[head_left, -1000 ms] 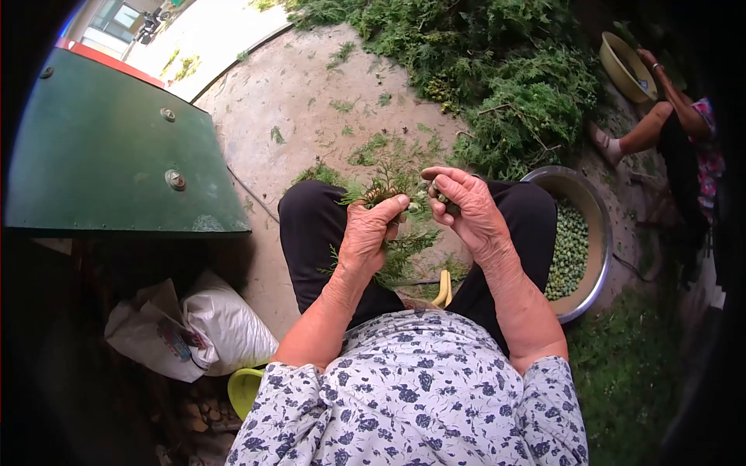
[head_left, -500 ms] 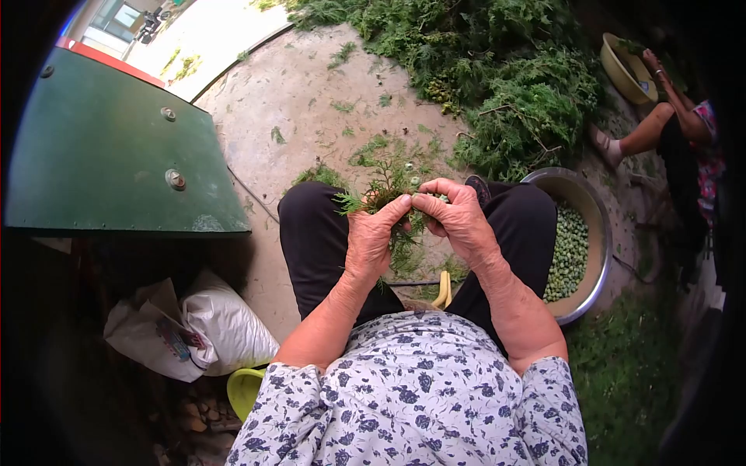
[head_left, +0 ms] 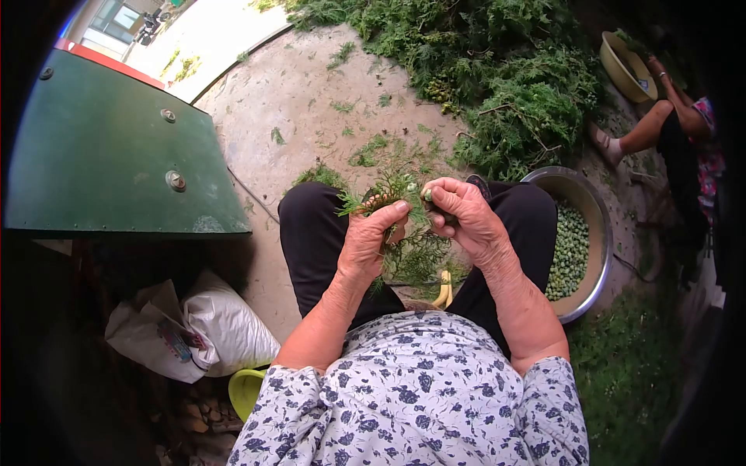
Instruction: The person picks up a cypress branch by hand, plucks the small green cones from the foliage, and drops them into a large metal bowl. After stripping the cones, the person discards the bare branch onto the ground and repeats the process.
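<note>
Between my knees, my left hand (head_left: 374,235) is closed around a leafy evergreen sprig (head_left: 398,194), whose green fronds spread out above and below the fingers. Close by on the right, my right hand (head_left: 460,215) is curled with thumb and fingertips pinched on a small pale green cone (head_left: 428,195). Its lower fingers are folded into the palm, and what they may hold is hidden. Another pale cone (head_left: 412,187) shows on the sprig. A wide metal basin (head_left: 598,272) beside my right knee holds many round green cones (head_left: 569,252).
A large heap of cut evergreen branches (head_left: 497,85) lies ahead. On the left stand a green metal panel (head_left: 116,155) and white sacks (head_left: 225,322), with a yellow-green bowl (head_left: 245,392) below. At the right another person's arm (head_left: 684,105) reaches to a tan basin (head_left: 624,70).
My hands, which were together at the sprig, have come slightly apart. My right hand has moved a little right with a cone in its fingertips; the left keeps the sprig.
</note>
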Action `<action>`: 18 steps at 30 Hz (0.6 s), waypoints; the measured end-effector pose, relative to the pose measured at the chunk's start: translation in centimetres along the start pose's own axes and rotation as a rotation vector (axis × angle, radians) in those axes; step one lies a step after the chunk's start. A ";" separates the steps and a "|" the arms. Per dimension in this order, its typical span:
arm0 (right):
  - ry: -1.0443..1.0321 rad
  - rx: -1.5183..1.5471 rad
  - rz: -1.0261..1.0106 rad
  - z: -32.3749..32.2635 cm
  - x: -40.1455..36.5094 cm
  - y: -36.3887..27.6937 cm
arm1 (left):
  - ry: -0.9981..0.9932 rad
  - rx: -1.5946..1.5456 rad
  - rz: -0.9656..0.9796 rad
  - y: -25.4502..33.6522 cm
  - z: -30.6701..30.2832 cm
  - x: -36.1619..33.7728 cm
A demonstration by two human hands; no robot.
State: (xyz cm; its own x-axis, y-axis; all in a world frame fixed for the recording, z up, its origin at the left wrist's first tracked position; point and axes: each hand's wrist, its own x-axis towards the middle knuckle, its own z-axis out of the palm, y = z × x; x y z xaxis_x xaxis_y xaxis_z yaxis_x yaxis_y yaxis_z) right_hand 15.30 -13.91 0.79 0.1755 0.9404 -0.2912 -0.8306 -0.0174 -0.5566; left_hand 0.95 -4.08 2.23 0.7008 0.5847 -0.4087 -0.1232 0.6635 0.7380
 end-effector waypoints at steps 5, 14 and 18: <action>0.017 -0.024 -0.032 0.4 0.0 -0.4 | 0.080 0.081 0.026 0.3 -0.1 -0.2; 0.082 -0.252 -0.060 0.5 0.4 0.5 | 0.168 0.155 -0.002 0.4 1.7 -0.9; 0.060 -0.382 -0.116 0.4 0.3 0.5 | 0.115 0.265 0.094 -0.4 1.0 -0.6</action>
State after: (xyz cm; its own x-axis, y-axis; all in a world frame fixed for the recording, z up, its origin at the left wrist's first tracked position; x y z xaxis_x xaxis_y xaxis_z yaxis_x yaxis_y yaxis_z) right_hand 14.70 -13.48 0.68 0.2963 0.9224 -0.2479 -0.5488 -0.0480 -0.8346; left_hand 1.27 -5.13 2.68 0.6090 0.6970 -0.3787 0.0144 0.4676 0.8838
